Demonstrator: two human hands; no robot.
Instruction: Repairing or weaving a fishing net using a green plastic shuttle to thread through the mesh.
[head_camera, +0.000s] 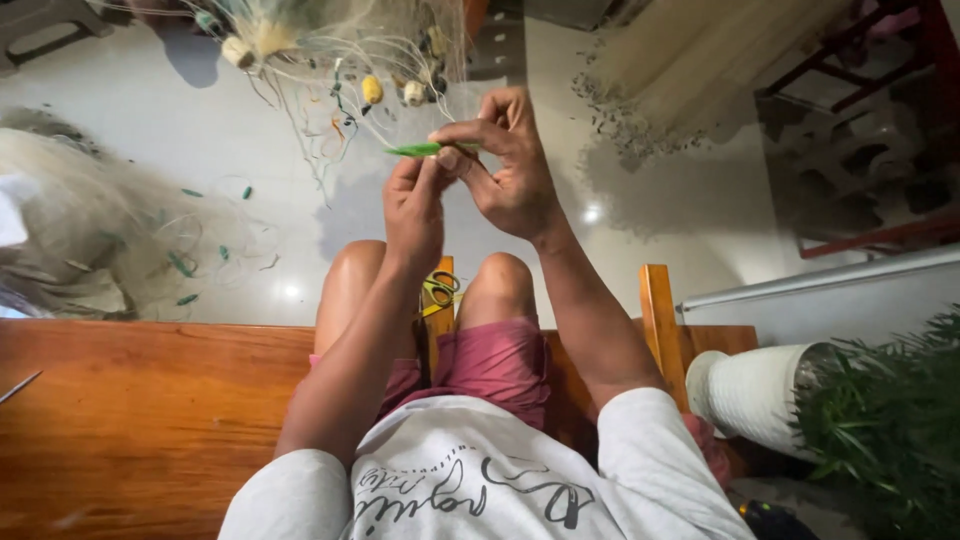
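Note:
I sit on a wooden bench with both arms stretched out over my knees. My right hand (510, 165) pinches a slim green netting needle (415, 150) between thumb and forefinger. My left hand (413, 205) is closed just below it, fingertips touching the needle and pinching fine net line that is too thin to make out clearly. A tangle of pale fishing net with yellow and white floats (372, 90) hangs on the floor just beyond the hands.
Yellow-handled scissors (440, 290) lie on the bench between my knees. A heap of net (90, 230) covers the floor at left, more net (690, 70) at upper right. A white ribbed pot (750, 390) with a green plant stands right of the wooden bench (140, 420).

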